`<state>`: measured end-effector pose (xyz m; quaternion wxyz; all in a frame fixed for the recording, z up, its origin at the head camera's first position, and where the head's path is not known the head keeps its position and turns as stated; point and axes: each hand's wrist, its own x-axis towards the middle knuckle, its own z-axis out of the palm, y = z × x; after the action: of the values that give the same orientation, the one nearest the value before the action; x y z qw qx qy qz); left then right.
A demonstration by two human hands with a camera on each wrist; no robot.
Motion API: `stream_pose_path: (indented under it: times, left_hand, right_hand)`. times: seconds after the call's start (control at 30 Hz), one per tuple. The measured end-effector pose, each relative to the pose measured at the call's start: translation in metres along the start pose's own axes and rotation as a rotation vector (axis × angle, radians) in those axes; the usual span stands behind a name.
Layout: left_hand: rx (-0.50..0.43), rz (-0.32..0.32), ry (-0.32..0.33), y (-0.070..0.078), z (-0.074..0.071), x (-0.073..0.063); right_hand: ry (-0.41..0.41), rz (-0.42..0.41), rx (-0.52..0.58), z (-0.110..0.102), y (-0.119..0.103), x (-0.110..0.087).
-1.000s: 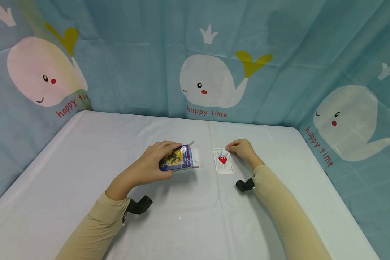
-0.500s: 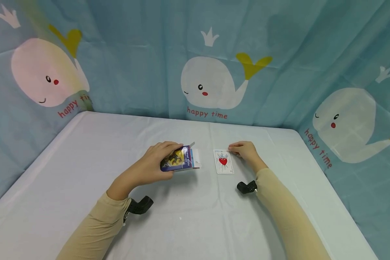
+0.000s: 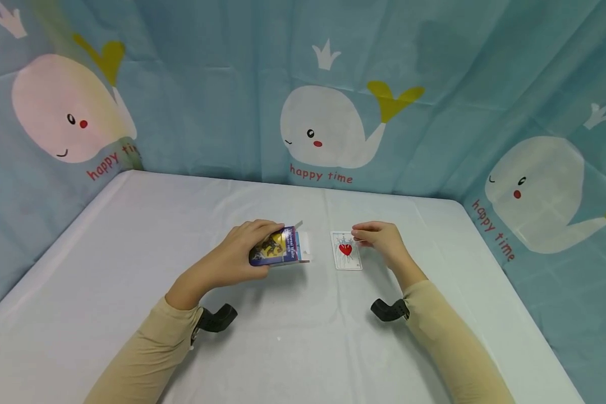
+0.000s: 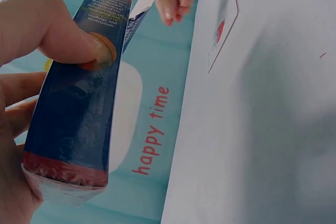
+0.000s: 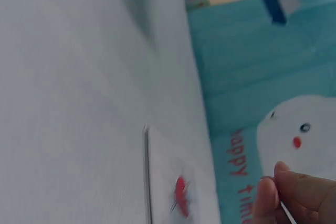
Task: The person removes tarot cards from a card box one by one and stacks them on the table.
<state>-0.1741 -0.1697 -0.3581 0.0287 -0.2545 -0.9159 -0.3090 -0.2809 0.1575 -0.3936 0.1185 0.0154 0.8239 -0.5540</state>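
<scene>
My left hand (image 3: pixel 237 252) grips a tarot card box (image 3: pixel 275 247), purple with a yellow picture and white lettering; its open, flapped end points right. In the left wrist view the thumb presses the dark blue narrow side of the box (image 4: pixel 79 114). On the white cloth to its right lies a small pile of tarot cards (image 3: pixel 345 259), the top one showing a red heart pierced by swords. At the pile's upper right corner, my right hand (image 3: pixel 384 241) pinches a thin card, seen almost edge-on, between thumb and fingertips. In the right wrist view that hand (image 5: pixel 304 195) shows the card's pale edge.
White cloth (image 3: pixel 293 365) covers the table, its far edge meeting a blue curtain (image 3: pixel 207 112) printed with whales. A black camera mount sits at each wrist, the left mount (image 3: pixel 217 318) and the right mount (image 3: pixel 389 310) both over the cloth.
My right hand first shifts slightly right, then comes back over the pile's corner with its wrist nearer me, a thin edge now visible at its fingertips. The left hand and box stay almost still.
</scene>
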Motion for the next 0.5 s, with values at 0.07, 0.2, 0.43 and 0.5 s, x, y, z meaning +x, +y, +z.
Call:
stream_pose_path:
  times: [0.07,0.2,0.43,0.5]
  left_hand:
    - [-0.002,-0.004,-0.005,-0.001,0.0,0.0]
    - [-0.002,-0.003,-0.007,-0.002,0.001,0.0]
    - [0.013,-0.011,-0.011,-0.001,0.002,0.001]
    - [0.016,-0.012,-0.012,-0.001,0.003,0.001]
  right_hand:
    - [-0.009,-0.022,0.021,0.005,-0.004,-0.006]
    - [-0.021,-0.056,0.02,0.017,-0.01,-0.018]
    - [-0.069,-0.13,0.113,0.037,-0.022,-0.036]
    - [-0.087,-0.137,0.125,0.041,-0.024,-0.041]
